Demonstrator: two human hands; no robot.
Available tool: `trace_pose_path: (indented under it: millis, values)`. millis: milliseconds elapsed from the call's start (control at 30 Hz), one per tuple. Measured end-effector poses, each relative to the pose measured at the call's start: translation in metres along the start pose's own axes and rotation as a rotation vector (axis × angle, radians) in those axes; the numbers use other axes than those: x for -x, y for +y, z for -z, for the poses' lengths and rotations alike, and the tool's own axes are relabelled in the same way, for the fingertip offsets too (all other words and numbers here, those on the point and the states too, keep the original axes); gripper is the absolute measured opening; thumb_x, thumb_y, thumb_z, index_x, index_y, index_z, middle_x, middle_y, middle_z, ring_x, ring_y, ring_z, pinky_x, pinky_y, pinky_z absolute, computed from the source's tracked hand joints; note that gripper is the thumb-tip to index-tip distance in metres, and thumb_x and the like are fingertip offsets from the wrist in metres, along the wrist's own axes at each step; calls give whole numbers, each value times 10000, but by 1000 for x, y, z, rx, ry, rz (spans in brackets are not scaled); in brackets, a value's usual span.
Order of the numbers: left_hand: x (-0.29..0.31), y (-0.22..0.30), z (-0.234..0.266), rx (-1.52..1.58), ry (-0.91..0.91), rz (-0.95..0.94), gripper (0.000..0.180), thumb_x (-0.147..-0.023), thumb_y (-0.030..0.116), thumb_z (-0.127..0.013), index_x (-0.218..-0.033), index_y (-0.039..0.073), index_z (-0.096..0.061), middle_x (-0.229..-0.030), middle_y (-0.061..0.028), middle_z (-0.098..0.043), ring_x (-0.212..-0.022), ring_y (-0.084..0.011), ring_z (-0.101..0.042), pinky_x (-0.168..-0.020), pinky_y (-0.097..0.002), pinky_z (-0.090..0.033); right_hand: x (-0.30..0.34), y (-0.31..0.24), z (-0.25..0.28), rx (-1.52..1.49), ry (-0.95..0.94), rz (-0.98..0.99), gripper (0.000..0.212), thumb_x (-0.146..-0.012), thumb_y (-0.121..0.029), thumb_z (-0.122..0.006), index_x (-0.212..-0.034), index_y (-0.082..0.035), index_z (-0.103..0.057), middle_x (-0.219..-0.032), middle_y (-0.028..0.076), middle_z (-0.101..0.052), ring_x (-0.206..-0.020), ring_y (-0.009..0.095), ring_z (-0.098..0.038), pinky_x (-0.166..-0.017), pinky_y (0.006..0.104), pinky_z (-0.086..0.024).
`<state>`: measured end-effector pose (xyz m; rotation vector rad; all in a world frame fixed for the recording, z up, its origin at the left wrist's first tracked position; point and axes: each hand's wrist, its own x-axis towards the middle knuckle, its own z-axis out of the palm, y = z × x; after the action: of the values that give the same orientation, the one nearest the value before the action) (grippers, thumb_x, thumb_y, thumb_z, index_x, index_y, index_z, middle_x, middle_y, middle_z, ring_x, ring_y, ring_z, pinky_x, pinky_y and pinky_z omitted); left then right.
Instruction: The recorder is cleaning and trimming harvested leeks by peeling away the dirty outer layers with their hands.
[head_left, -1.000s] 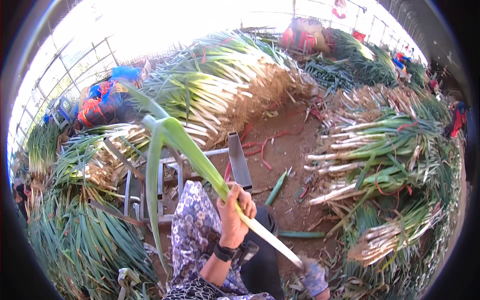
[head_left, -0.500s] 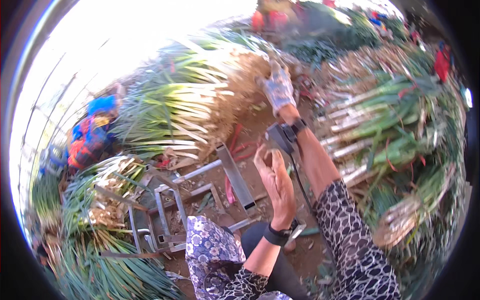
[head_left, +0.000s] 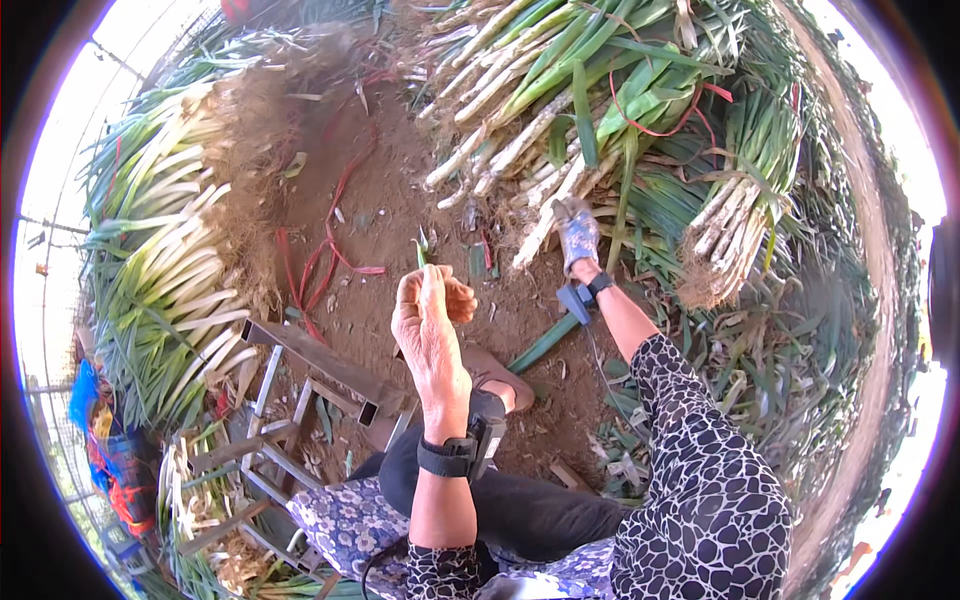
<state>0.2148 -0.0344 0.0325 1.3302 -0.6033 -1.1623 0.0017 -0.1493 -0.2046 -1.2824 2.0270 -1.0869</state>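
Observation:
My bare left hand (head_left: 435,320) is raised over the dirt floor, its fingers curled together in a pinch. A small green sliver (head_left: 421,250) shows just past the fingertips; whether it is held or lies behind them I cannot tell. To the right, my right hand (head_left: 579,240) wears a patterned glove and reaches to the root ends of a heap of long green onions (head_left: 540,110). Its fingers close at one pale onion stalk (head_left: 542,232), partly hidden by the glove. Both wrists carry strapped-on devices.
A trimmed row of green onions (head_left: 190,240) lies at left, roots inward. Near it stands a metal frame (head_left: 310,360). Red ties (head_left: 335,240) lie on the dirt. A tied onion bundle (head_left: 728,235) rests at right, with loose leaves (head_left: 780,360) below it.
The view has turned rightward. My right hand has left the roots of the left onion row and is now at the right heap. My left hand's fingers have curled in.

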Motion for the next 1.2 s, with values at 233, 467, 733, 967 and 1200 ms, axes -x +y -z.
trace_pose_path:
  millis: [233,467,733,967,1200]
  values:
    - [2,-13,-23,-15,-155,149,226,-939,263,-527,-895,52,-593,-709,-61,-632,-584,-119,-589,-540,-230,-446,-49,28,-8,349,239,-57,683,-758,-442,-676,-1200,41,-483,-1048,233,-600,-959,402,-573,-859,431,-465]
    - [4,-4,-37,-10,-241,150,219,-932,259,-545,-887,52,-599,-698,-47,-619,-582,-119,-587,-527,-226,-442,-30,2,4,-238,117,-283,550,-699,-319,-751,-1037,50,-523,-977,241,-609,-913,343,-585,-797,395,-455]
    - [10,-7,-45,0,-279,153,230,-936,275,-538,-891,55,-590,-706,-50,-624,-572,-118,-586,-513,-227,-444,87,0,137,-655,-231,-472,185,-832,-234,-574,-856,-56,-616,-675,29,-593,-584,141,-562,-557,262,-446]
    - [22,-23,-80,-44,-402,161,239,-914,297,-568,-867,66,-608,-693,-47,-637,-546,-102,-581,-485,-214,-439,188,27,274,-524,-205,-546,234,-869,-277,-541,-844,-52,-599,-612,-13,-538,-516,91,-493,-501,250,-418]
    - [53,-40,-102,-101,-690,259,188,-914,269,-570,-890,86,-606,-688,-10,-614,-568,-70,-564,-497,-201,-443,315,-52,408,-189,-54,-609,231,-756,-221,-574,-824,-1,-593,-598,4,-502,-505,92,-473,-467,226,-372]
